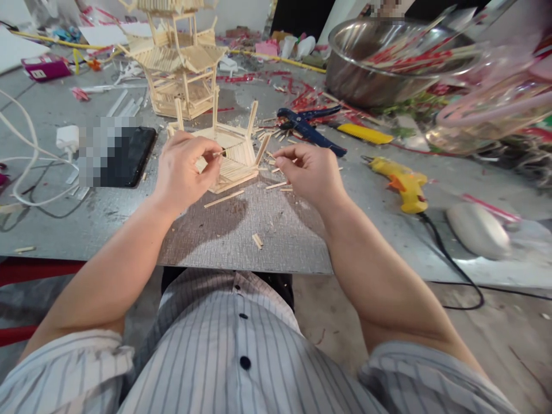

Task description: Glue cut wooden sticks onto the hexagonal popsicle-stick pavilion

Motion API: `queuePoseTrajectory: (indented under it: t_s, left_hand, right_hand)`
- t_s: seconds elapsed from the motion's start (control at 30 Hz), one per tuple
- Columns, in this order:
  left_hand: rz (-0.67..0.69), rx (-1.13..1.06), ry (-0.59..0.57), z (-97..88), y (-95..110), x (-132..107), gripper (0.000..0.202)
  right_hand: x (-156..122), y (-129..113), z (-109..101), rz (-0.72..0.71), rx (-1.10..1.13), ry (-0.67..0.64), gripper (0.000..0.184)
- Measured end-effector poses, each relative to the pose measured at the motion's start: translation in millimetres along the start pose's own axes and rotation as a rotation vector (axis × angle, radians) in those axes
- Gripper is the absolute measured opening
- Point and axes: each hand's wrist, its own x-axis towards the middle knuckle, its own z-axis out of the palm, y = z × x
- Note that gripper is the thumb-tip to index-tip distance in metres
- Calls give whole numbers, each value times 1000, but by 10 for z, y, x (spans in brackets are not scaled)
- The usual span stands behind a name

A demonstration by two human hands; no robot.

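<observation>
My left hand (185, 164) is closed in a pinch over the near left part of a small wooden-stick base (239, 152), with a short thin stick (219, 153) between thumb and forefinger. The base is a flat platform of pale sticks with several upright posts at its corners. To its right, my right hand (308, 169) has thumb and fingertips drawn together above loose stick pieces; whatever is in that pinch is too small to make out. One loose wooden stick (224, 199) lies in front of the base.
Behind the base stands a tiered stick pagoda (183, 63). To the right are blue cutters (308, 123), a yellow utility knife (364, 133), a yellow glue gun (403, 181) with its cord, and a steel basin (366, 69). A black phone (125, 155) and white charger (68, 138) lie left.
</observation>
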Motion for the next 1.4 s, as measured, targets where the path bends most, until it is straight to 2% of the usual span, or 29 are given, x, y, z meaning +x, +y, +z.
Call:
queuePoseTrajectory:
  t_s: [0.23, 0.43, 0.63, 0.73, 0.83, 0.9, 1.0, 1.17, 1.23, 1.33, 1.4]
  left_hand:
    - [-47, 54, 17, -16, -48, 9, 7]
    - [-45, 82, 33, -30, -42, 1, 6]
    - [-71, -14, 28, -36, -46, 3, 2]
    - [-53, -67, 77, -52, -15, 9, 4]
    - [11, -50, 175, -66, 27, 15, 5]
    - [36, -10, 210, -71, 46, 15, 8]
    - [44, 77, 244, -68, 43, 7, 13]
    - [54, 112, 303, -60, 6, -19, 20]
    - [86, 115, 313, -61, 22, -30, 22]
    - [250, 93, 348, -57, 110, -49, 18]
    - [362, 36, 315, -42, 207, -72, 11]
  right_hand:
    - [54, 53, -148, 26, -345, -171, 26]
    - [96, 103, -261, 69, -509, -284, 23]
    - [134, 230, -439, 58, -537, -434, 16]
    - [139, 255, -553, 89, -563, -452, 15]
    - [112, 170, -675, 132, -560, -450, 14]
    - [59, 40, -712, 105, -486, -516, 13]
    - [-82, -206, -634, -12, -312, -724, 14]
    - [-347, -450, -297, -216, -170, -1009, 17]
    - [-407, -464, -207, -247, -166, -1038, 14]
    - [-436, -461, -174, -237, -153, -1036, 8]
    - [-421, -453, -193, -194, -106, -1037, 7]
